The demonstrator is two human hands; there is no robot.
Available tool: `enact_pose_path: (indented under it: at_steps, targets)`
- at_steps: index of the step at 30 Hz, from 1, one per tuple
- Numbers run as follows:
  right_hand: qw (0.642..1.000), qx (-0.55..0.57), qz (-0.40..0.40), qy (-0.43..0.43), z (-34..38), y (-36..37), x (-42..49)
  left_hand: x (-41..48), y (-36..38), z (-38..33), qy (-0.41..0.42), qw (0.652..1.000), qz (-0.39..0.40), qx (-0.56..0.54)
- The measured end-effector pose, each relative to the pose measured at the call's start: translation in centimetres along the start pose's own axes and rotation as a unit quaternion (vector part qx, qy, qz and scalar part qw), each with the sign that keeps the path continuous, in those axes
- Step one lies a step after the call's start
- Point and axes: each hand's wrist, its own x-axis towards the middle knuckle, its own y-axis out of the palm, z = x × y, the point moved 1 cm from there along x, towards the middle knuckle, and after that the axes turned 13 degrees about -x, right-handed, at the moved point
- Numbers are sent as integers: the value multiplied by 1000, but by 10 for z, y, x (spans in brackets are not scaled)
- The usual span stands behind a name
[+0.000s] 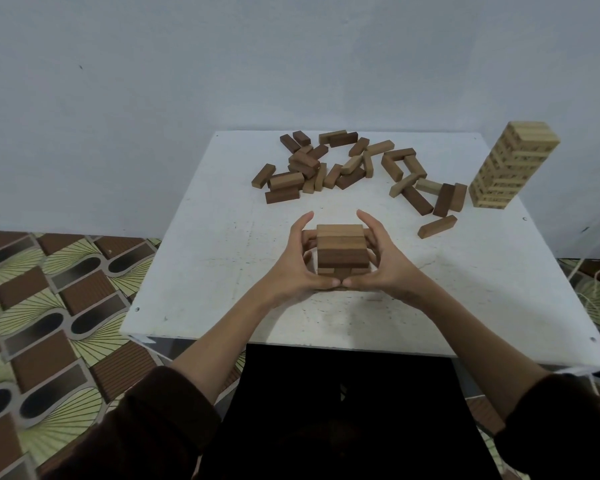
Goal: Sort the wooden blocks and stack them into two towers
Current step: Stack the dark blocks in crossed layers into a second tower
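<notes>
Setting: white table (222, 237) pushed against a pale grey wall (153, 81); patterned brown/green floor (49, 306) on the L side.
L fingers: left hand (298, 268) curved round the L side of the short dark stack (342, 249); thumb tucked at the front base, index finger lifted off and pointing up, other fingers against the side.
R fingers: right hand (381, 268) mirrors it on the R side; thumb low at the front, tip just abt meeting the L thumb, index raised clear of the wood.
Grip: both hands hold the stack btwn them, palms facing in.
Stack: a few layers high, top layer = 3 blocks side by side, lightest at the far edge, darkest nearest; layer below runs crosswise. Sits near-centre on the table.
Loose blocks (309, 168): scattered heap at the far edge, mixed mid and dark browns, some overlapping; a 2nd cluster to the R of it.
Lone block (437, 226): lying flat, apart from the heap, R of the stack.
Light tower (513, 164): tall, pale wood, far R corner, well apart from the hands.
Arms: bare forearms, dark sleeves (146, 427) pushed up near the elbows.
</notes>
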Motion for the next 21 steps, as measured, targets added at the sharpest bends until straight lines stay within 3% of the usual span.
enact_pose_path:
  at_steps: [21]
  targets:
    - [1000,4,5,5,-7,-2,-1,2,-3,5,-17,1000,16,6]
